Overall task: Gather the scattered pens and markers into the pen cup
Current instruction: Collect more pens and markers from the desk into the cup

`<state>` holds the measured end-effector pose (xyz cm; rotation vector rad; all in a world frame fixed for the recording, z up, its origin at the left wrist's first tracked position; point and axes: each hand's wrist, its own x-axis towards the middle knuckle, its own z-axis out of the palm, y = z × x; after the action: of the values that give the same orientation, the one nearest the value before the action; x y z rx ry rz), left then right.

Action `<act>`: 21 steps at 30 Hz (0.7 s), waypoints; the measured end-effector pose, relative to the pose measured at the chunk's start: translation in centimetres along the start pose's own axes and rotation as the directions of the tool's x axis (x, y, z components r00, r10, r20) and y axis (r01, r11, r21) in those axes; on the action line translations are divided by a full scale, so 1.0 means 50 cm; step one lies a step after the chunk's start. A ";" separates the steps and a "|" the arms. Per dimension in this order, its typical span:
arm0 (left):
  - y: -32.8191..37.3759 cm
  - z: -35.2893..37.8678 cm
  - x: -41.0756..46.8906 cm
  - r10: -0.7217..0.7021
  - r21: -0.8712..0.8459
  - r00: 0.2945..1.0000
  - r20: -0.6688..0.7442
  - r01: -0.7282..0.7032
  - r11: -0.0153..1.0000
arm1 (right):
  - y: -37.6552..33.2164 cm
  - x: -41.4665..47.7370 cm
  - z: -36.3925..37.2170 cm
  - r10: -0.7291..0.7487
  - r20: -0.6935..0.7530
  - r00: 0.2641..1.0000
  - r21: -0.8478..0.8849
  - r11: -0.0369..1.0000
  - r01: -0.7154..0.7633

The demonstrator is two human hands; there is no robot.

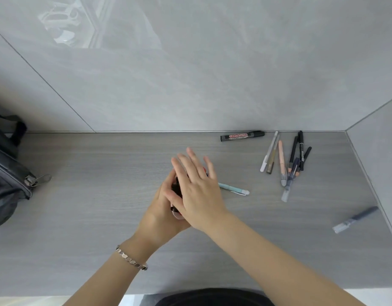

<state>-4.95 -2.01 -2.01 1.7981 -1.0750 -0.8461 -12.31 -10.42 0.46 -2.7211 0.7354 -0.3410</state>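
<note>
My left hand (162,208) is closed around a dark object (176,188) at the middle of the grey desk (91,195); the hands hide most of it, so I cannot tell what it is. My right hand (197,186) lies flat over it with fingers spread. A light teal pen (233,188) sticks out to the right from under my right hand. A black whiteboard marker (242,136) lies against the back wall. Several pens (287,164) lie in a loose bunch at the back right. A grey marker (355,219) lies alone at the far right.
A dark bag (7,173) with a zipper pull sits at the desk's left edge. Grey walls close the desk at the back and on the right (378,151). A bracelet is on my left wrist.
</note>
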 end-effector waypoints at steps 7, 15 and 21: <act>0.004 -0.006 -0.015 -0.065 0.070 0.996 -0.058 0.069 0.995 | 0.141 -0.043 -0.059 0.354 -0.157 0.922 0.476 0.845 -0.243; 0.015 0.005 0.001 -0.097 -0.001 0.991 -0.096 0.097 0.995 | 0.264 -0.103 0.041 0.363 0.336 0.869 -0.015 0.925 -0.380; 0.054 0.006 0.041 -0.005 0.077 0.996 -0.090 0.012 0.997 | 0.239 -0.096 -0.048 0.565 0.111 0.818 0.423 0.718 -0.553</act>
<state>-5.28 -4.69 0.06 1.8875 -1.0554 -0.7300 -22.44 -18.31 -2.16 -1.9507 1.2699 -0.3430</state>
